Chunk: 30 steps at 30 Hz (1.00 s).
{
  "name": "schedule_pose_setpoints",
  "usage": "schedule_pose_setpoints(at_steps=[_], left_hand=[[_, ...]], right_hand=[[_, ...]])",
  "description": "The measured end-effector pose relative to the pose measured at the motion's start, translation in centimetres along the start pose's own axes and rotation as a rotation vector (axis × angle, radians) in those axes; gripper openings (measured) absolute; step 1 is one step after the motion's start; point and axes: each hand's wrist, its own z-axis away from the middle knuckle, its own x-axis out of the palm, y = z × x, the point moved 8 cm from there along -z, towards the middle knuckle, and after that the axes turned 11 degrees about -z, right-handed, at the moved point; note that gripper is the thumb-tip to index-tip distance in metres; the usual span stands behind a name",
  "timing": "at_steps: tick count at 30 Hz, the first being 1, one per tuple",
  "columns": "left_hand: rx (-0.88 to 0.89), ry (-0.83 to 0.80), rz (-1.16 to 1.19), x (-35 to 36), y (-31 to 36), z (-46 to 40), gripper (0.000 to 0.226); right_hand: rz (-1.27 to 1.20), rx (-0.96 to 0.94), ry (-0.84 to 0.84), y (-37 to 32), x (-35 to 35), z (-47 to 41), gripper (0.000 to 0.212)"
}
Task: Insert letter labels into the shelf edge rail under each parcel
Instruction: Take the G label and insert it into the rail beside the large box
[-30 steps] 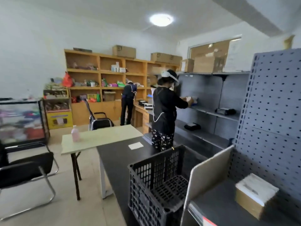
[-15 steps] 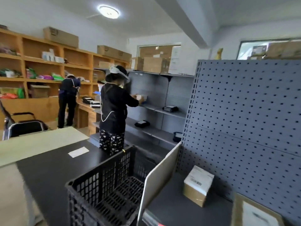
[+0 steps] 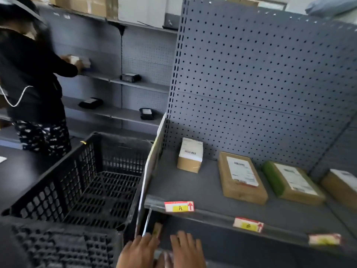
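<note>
A grey shelf [image 3: 202,188] holds a small white-topped box [image 3: 190,154], a flat brown parcel [image 3: 241,176], a green-edged parcel [image 3: 289,181] and another brown parcel [image 3: 342,184] at the right edge. Its front rail [image 3: 212,213] carries a red-and-yellow label marked A [image 3: 179,206], a second label [image 3: 248,224] and a blurred third label [image 3: 324,239]. My left hand [image 3: 139,252] and my right hand [image 3: 187,250] reach onto the lower shelf, backs up, fingers spread. A small pale thing [image 3: 160,254] lies between them, too blurred to identify. A small yellowish slip [image 3: 156,230] lies just beyond my left fingers.
A black plastic crate [image 3: 81,190] stands left of the shelf on a dark table [image 3: 21,171]. A person in dark clothes [image 3: 32,84] works at grey wall shelves [image 3: 123,113] holding dark packets. A perforated back panel [image 3: 260,84] rises behind the parcels.
The view has swung right and down from the room to the parcel shelf. Both my hands and the rail labels have come into view.
</note>
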Motion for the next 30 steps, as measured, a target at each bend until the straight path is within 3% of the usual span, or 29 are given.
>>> schedule_pose_setpoints(at_steps=[1,2,5,8,11,18,24,30], left_hand=[[0.001,0.000,0.012,0.2,0.7,0.0,0.037],[0.051,0.028,0.028,0.3,1.5,0.0,0.036],[0.099,0.128,0.013,-1.5,2.5,-0.5,0.034],[0.099,0.071,0.031,-0.6,2.5,-1.1,0.031],[0.078,0.057,0.028,0.1,2.0,-0.9,0.025],[-0.005,-0.121,-0.035,7.5,0.0,-0.4,0.041],[0.008,-0.105,-0.095,14.9,-1.0,-1.0,0.030],[-0.012,-0.048,-0.108,17.8,-2.7,-1.8,0.024]], right_hand=[[-0.033,0.004,-0.033,-0.9,-1.1,-0.6,0.048],[-0.023,-0.002,0.072,-1.4,-4.0,1.0,0.050],[0.079,0.056,0.004,-0.6,-3.1,1.2,0.047],[0.043,-0.005,0.083,-0.2,-4.4,0.9,0.052],[0.072,-0.039,0.145,0.3,-4.2,1.0,0.039],[0.023,-0.054,0.103,1.8,1.4,0.3,0.038],[0.107,-0.134,0.095,2.0,8.3,-1.6,0.037],[0.101,-0.149,0.096,2.4,11.5,-3.9,0.032]])
